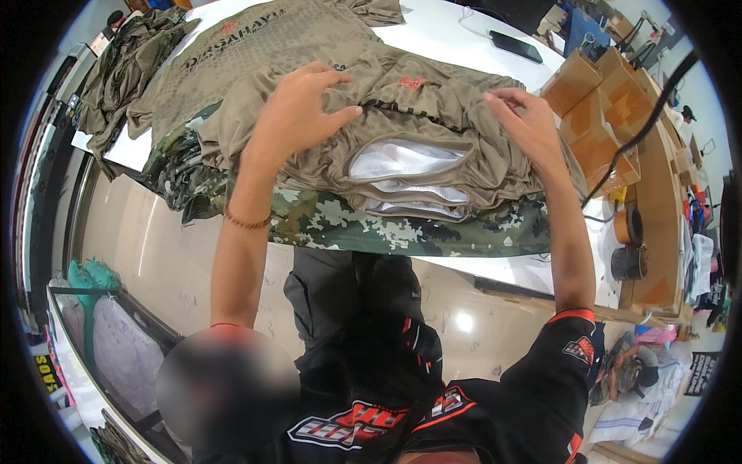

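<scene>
Several khaki-brown shirts [495, 166] lie piled on the table before me, with a small red print on the top one. Their neck openings face me and show white lining [406, 158]. Beneath them spreads a green camouflage garment [332, 220]. Over the left part of the pile is my left hand [300, 112], thumb and fingers apart and nothing in it. My right hand [529, 124] is at the pile's right side, its fingers loosely bent close to the cloth. Whether its fingertips touch the fabric is hard to tell.
Another khaki shirt with dark print [255, 50] lies farther back on the white table [433, 35]. Rumpled garments [127, 62] are at the far left. A black phone [516, 46] rests at the back. Cardboard boxes [595, 100], a dark cable [645, 124] and tape rolls [628, 263] line the right side.
</scene>
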Action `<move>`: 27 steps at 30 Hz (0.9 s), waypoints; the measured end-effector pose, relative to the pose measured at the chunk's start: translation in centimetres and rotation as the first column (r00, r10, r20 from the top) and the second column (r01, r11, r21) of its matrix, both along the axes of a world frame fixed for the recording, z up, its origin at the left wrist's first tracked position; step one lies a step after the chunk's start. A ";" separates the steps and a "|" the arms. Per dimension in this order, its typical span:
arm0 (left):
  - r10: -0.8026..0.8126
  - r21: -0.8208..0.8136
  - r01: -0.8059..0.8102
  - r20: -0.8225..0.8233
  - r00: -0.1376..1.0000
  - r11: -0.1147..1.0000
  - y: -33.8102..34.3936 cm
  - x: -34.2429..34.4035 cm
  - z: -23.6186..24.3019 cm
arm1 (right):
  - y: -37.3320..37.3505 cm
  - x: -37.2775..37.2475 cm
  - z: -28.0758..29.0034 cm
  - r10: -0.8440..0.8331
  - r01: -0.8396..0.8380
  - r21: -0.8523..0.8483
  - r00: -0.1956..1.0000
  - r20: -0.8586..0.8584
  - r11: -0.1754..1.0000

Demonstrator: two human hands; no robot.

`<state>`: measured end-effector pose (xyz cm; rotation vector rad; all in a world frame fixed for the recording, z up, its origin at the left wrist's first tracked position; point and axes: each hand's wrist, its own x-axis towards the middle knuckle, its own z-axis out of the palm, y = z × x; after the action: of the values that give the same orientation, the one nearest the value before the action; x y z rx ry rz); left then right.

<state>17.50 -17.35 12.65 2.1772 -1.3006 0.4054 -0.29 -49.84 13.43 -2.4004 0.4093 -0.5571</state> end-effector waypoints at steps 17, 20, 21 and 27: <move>0.057 -0.350 -0.128 -0.207 0.977 0.928 4.1 2.8 0.0 | -2.2 -3.4 -1.2 0.164 -0.175 0.183 0.984 0.074 0.967; -0.030 -0.065 0.001 -0.436 0.899 0.998 12.2 2.2 0.5 | -4.2 -6.5 -0.8 0.424 -0.391 0.242 0.900 -0.101 0.888; -0.057 0.008 0.068 -0.444 0.894 0.998 13.3 1.5 1.0 | -4.0 -7.2 -0.5 0.440 -0.382 0.340 0.891 -0.109 0.859; -0.027 0.045 0.044 -0.330 0.944 0.998 14.8 -1.7 2.5 | -3.3 -8.2 -0.1 0.399 -0.361 0.448 0.917 0.011 0.818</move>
<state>15.78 -2.56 15.13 2.1460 -1.1709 -0.0111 -8.50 -53.12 13.35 -1.9850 0.0651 -0.1549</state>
